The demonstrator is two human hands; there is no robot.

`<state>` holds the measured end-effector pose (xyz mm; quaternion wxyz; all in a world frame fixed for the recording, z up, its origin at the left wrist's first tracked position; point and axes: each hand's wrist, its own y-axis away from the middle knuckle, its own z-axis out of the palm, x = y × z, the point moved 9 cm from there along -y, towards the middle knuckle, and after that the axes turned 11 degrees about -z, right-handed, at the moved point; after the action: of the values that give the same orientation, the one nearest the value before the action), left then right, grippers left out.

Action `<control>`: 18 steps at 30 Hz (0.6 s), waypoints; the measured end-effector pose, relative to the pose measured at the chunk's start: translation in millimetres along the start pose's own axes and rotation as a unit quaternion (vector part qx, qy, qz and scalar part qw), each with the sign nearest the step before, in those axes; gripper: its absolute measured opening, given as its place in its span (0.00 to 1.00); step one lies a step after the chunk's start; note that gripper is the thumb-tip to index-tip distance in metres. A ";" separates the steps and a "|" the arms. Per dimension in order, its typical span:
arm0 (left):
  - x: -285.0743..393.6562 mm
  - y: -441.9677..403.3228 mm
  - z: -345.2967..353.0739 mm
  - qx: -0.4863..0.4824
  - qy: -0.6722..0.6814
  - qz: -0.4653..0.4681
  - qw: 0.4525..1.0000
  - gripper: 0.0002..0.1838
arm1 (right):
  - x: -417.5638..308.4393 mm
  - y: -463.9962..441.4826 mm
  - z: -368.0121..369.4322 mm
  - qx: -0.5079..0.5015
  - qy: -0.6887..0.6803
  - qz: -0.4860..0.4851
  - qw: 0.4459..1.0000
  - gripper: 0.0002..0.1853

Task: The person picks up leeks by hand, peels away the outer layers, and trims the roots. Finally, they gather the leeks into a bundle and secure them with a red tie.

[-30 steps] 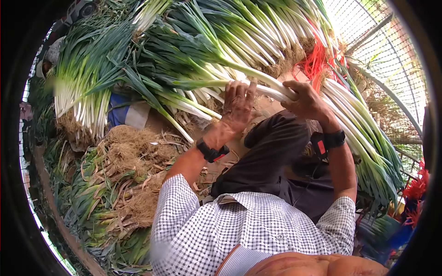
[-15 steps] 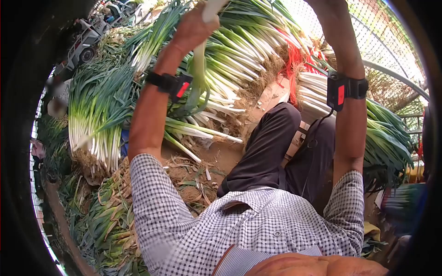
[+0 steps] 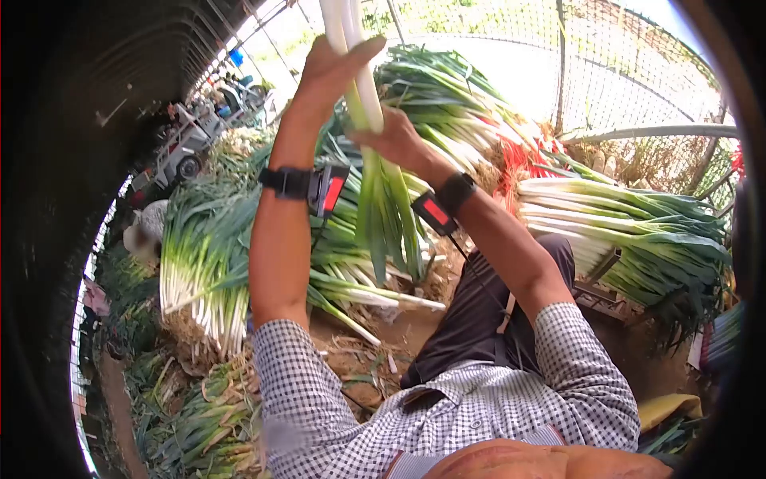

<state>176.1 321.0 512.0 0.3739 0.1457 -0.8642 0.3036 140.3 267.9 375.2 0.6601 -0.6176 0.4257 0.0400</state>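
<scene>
My left hand point(image 3: 331, 72) is raised at the top centre, its fingers wrapped round the white stalks of some leeks point(image 3: 363, 88). Lower on the same stalks, my right hand point(image 3: 391, 137) is closed round them. The held leeks stand nearly upright, white part up and green leaves hanging down between my forearms. Their top ends run out of the frame. Behind them lies a long pile of leeks point(image 3: 455, 100), with red ties point(image 3: 519, 164) near its root ends.
Another leek bundle point(image 3: 207, 275) is at the left, above a heap of leafy plants point(image 3: 211, 423). More leeks point(image 3: 622, 219) lie at the right beside a metal frame point(image 3: 598, 295). A wire fence point(image 3: 614, 88) curves behind. A small vehicle point(image 3: 183, 152) is at the upper left.
Both hands have risen from low over the pile with the leeks, which have swung from slanting to nearly upright. My right hand has come back into view beside the left. The view has tilted up.
</scene>
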 end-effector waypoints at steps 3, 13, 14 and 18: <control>-38.4 17.1 11.4 -0.094 0.263 -0.073 0.957 0.27 | -1.2 30.6 9.4 -0.081 -0.071 0.021 0.994 0.17; -70.1 69.6 41.4 -0.179 0.389 -0.065 0.901 0.30 | -6.3 67.8 29.2 -0.251 -0.222 0.030 0.942 0.20; -66.8 74.0 38.0 -0.142 0.377 -0.063 0.913 0.31 | -9.8 66.7 31.7 -0.276 -0.207 0.014 0.938 0.20; -70.7 58.9 41.8 -0.128 0.428 -0.101 0.889 0.20 | 3.7 72.7 43.8 -0.270 -0.347 0.104 0.892 0.22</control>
<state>172.6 341.7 413.1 0.7517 0.0388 -0.6321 0.1841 123.0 320.4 310.7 0.5657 -0.6707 0.2042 0.4341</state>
